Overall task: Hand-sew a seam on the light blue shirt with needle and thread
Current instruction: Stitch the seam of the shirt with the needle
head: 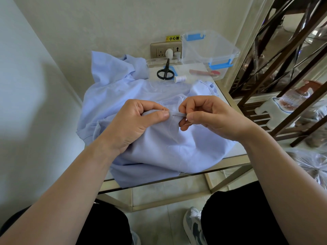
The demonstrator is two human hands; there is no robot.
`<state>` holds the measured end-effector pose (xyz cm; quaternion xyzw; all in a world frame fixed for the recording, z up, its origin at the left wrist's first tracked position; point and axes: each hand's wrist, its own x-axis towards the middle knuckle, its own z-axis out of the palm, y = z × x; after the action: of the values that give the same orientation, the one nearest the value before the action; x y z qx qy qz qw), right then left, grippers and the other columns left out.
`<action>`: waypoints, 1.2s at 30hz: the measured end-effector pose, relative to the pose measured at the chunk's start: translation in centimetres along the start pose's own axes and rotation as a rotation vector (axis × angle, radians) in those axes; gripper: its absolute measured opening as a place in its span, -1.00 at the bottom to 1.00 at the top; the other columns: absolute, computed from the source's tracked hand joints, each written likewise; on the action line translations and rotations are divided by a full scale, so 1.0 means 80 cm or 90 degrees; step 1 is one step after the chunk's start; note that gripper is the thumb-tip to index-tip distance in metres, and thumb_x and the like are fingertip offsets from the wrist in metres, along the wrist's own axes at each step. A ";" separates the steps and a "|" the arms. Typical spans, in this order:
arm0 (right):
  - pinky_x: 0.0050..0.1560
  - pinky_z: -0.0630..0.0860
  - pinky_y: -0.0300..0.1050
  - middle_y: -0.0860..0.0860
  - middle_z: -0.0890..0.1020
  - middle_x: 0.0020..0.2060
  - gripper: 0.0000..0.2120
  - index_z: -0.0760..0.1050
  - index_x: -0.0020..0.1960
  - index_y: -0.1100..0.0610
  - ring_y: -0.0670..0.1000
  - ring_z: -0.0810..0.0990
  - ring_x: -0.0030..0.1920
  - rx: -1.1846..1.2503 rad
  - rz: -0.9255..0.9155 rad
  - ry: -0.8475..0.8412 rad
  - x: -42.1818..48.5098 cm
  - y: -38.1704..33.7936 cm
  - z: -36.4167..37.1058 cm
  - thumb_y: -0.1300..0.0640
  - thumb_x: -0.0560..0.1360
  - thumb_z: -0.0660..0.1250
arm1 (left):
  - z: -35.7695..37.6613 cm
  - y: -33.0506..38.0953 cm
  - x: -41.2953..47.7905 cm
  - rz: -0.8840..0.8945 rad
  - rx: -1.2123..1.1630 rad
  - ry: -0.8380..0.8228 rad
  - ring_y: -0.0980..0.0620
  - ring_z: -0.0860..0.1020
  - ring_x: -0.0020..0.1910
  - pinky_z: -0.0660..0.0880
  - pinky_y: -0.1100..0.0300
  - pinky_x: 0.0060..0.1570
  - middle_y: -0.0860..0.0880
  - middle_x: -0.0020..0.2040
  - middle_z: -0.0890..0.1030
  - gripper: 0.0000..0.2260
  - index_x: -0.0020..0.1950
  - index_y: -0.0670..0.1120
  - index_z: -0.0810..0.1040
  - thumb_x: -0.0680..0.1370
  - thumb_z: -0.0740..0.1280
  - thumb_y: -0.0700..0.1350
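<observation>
A light blue shirt [159, 144] lies crumpled over a small glass-topped table [230, 161]. My left hand [134, 122] pinches a fold of the shirt between thumb and fingers. My right hand [210, 117] grips a thin needle [178, 115] between thumb and forefinger, its tip pointing left at the pinched fold. A fine pale thread [172, 131] trails from the seam down over the cloth.
Behind the shirt lie black scissors [165, 72] and a white thread spool [180, 79] on a clear lid. A clear plastic box [210, 50] with blue clips stands at the back right, by a wall socket [165, 50]. A dark wooden rack [283, 71] is on the right.
</observation>
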<state>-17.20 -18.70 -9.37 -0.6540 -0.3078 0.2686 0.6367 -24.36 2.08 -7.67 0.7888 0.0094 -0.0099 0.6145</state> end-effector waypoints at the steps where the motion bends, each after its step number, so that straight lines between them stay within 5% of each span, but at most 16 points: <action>1: 0.00 0.55 -0.15 0.14 0.49 -0.08 -0.93 0.46 -0.19 0.24 0.05 0.66 -0.14 0.009 0.001 -0.004 0.000 0.001 0.000 0.33 0.47 0.27 | 0.000 0.000 0.000 -0.007 -0.011 -0.001 0.25 0.57 -0.22 0.44 0.43 -0.10 0.13 -0.29 0.66 -0.88 -0.21 -0.06 0.67 0.51 0.42 -0.22; 9: 0.03 0.55 -0.16 0.12 0.50 -0.06 -0.97 0.46 -0.12 0.27 0.05 0.66 -0.11 0.044 -0.006 -0.020 0.000 0.002 0.002 0.35 0.48 0.26 | -0.002 0.000 -0.001 -0.045 -0.077 -0.030 0.19 0.57 -0.20 0.45 0.32 -0.02 0.07 -0.26 0.67 -0.86 -0.23 -0.02 0.69 0.49 0.40 -0.19; 16: 0.03 0.52 -0.15 0.04 0.61 -0.20 -0.94 0.50 -0.15 0.21 0.06 0.63 -0.13 0.030 -0.014 -0.026 -0.001 0.001 0.000 0.31 0.50 0.30 | -0.003 0.006 -0.004 -0.081 -0.148 -0.071 0.16 0.61 -0.27 0.52 0.37 -0.19 0.01 -0.29 0.67 -0.90 -0.19 -0.12 0.66 0.39 0.39 -0.11; 27: -0.07 0.52 -0.18 -0.01 0.59 -0.28 -0.88 0.49 -0.21 0.21 0.02 0.58 -0.24 -0.004 -0.031 0.011 0.003 0.003 0.013 0.22 0.47 0.39 | 0.000 0.005 -0.006 -0.090 -0.128 -0.142 0.07 0.63 -0.11 0.55 0.27 -0.02 -0.08 -0.15 0.70 -0.89 -0.20 -0.05 0.70 0.42 0.39 -0.07; 33: -0.10 0.52 -0.18 0.20 0.55 -0.12 -0.96 0.52 -0.09 0.23 0.01 0.59 -0.18 -0.040 -0.049 0.086 0.005 0.003 0.006 0.28 0.54 0.33 | -0.002 0.009 -0.001 -0.075 -0.159 -0.057 0.18 0.60 -0.25 0.51 0.39 -0.15 0.05 -0.28 0.67 -0.89 -0.31 0.00 0.70 0.38 0.40 -0.06; 36: -0.10 0.51 -0.19 0.09 0.58 -0.18 -0.96 0.51 -0.10 0.21 -0.03 0.57 -0.21 -0.060 -0.055 0.084 0.005 0.004 0.008 0.27 0.54 0.34 | -0.001 0.008 -0.001 -0.074 -0.160 -0.050 0.18 0.61 -0.25 0.51 0.39 -0.16 0.05 -0.28 0.68 -0.88 -0.32 0.00 0.70 0.38 0.39 -0.05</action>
<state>-17.39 -17.95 -9.70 -0.6854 -0.3054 0.1821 0.6355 -24.42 1.96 -7.03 0.7028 0.0321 -0.0746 0.7067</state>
